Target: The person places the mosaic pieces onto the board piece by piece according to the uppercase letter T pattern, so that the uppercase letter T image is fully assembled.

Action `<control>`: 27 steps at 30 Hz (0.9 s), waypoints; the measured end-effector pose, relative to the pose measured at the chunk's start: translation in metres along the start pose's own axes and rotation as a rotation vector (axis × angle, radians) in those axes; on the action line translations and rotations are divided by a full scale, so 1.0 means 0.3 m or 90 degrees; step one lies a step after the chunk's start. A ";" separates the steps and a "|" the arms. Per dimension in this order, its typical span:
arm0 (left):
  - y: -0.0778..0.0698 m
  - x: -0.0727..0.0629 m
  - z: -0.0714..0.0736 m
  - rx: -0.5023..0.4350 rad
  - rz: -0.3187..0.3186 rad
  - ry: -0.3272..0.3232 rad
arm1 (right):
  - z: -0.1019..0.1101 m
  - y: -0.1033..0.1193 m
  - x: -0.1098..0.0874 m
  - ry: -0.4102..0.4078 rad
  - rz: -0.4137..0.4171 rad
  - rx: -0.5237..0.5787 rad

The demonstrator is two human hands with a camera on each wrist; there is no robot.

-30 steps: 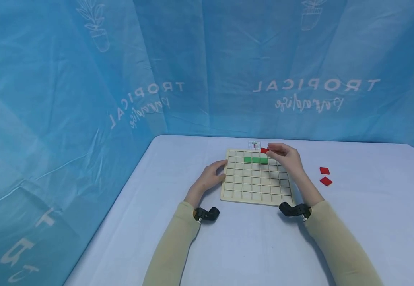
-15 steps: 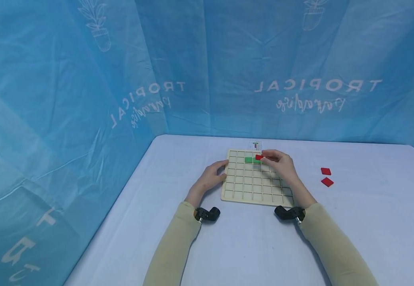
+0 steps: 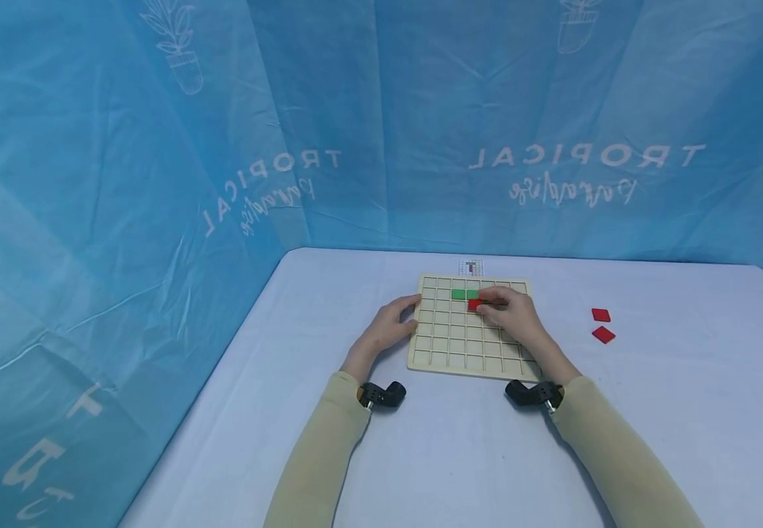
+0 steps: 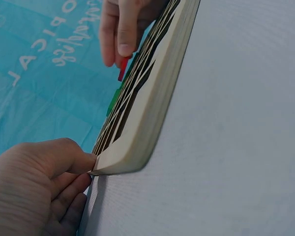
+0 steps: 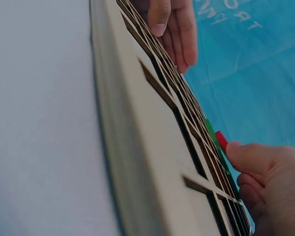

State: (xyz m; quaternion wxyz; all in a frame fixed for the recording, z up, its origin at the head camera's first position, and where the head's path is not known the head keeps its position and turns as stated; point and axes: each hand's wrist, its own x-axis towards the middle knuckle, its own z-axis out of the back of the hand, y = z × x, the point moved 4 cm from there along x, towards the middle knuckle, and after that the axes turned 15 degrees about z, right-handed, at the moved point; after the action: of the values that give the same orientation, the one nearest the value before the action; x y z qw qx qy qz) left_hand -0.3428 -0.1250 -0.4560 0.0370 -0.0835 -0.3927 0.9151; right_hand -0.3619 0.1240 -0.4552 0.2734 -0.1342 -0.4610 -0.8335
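Note:
A pale gridded board (image 3: pixel 440 343) lies on the white table. My left hand (image 3: pixel 384 328) rests along the board's left edge, thumb and fingers spread and touching it; in the left wrist view the thumb (image 4: pixel 71 157) lies against the near corner. My right hand (image 3: pixel 513 314) pinches a small red square tile (image 3: pixel 474 305) between thumb and fingers, just over the row below the green tiles (image 3: pixel 459 294). In the right wrist view that red tile (image 5: pixel 221 139) stands tilted, its lower end hidden by the thumb. Part of the green row is behind my right hand.
Two loose red tiles (image 3: pixel 602 325) lie on the table to the right of the board. Behind the board's far edge is a small printed grid card (image 3: pixel 470 268). A blue curtain (image 3: pixel 381 125) hangs along the back and left sides.
The right hand has carried the red tile left and nearer, from beyond the green row to just below it, now covering the right end of that row. The left hand stays on the edge.

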 end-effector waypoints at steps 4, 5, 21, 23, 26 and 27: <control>0.003 -0.003 0.000 -0.007 -0.002 0.003 | -0.011 0.001 0.003 0.019 0.022 -0.043; 0.004 -0.004 0.000 -0.008 -0.002 0.003 | -0.013 0.002 0.004 0.022 0.027 -0.051; -0.011 -0.007 0.010 0.009 -0.005 0.008 | -0.006 0.001 0.004 0.006 -0.001 -0.034; -0.012 -0.009 0.010 0.011 -0.002 0.009 | 0.005 0.005 0.008 -0.014 -0.017 -0.001; -0.010 -0.010 0.011 0.013 0.002 0.008 | 0.031 0.026 0.021 -0.052 -0.030 0.055; -0.010 -0.010 0.011 0.013 0.003 0.008 | 0.045 0.039 0.027 -0.060 -0.026 0.074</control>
State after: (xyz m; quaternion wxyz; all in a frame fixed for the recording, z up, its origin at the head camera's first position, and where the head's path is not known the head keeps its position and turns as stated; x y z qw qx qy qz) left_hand -0.3404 -0.1258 -0.4514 0.0384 -0.0896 -0.3833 0.9185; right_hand -0.3619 0.1277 -0.4360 0.2414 -0.1479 -0.5237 -0.8035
